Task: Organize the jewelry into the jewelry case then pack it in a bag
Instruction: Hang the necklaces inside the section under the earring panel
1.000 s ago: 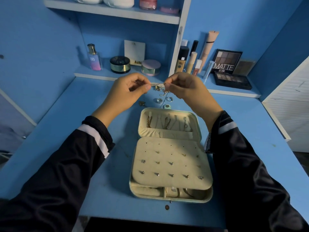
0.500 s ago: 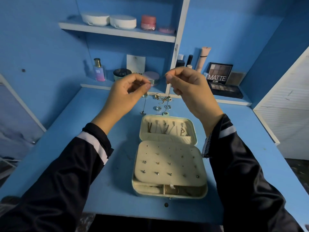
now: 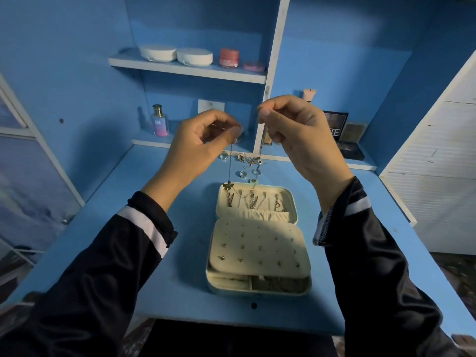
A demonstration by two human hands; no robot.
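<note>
A pale green jewelry case [image 3: 293, 199] lies open on the blue desk, its cream stud panel [image 3: 257, 248] holding several studs and necklaces hanging in its lid. My left hand [image 3: 198, 140] and my right hand [image 3: 296, 132] are raised above the desk, each pinching one end of a thin necklace chain [image 3: 230, 166]. A small gold butterfly pendant [image 3: 227, 186] dangles from the chain at the case's far left corner. Loose rings and chains [image 3: 248, 163] lie on the desk behind the case.
A low ledge at the back holds a perfume bottle [image 3: 160, 121], tubes and an eyeshadow palette [image 3: 334, 124]. An upper shelf [image 3: 185, 69] carries white compacts and a pink jar. A white slatted panel [image 3: 438, 161] stands on the right. No bag is in view.
Both hands have risen from the loose jewelry pile and moved apart, drawing the necklace out so its pendant now hangs free over the case's corner. The view has tilted up.
</note>
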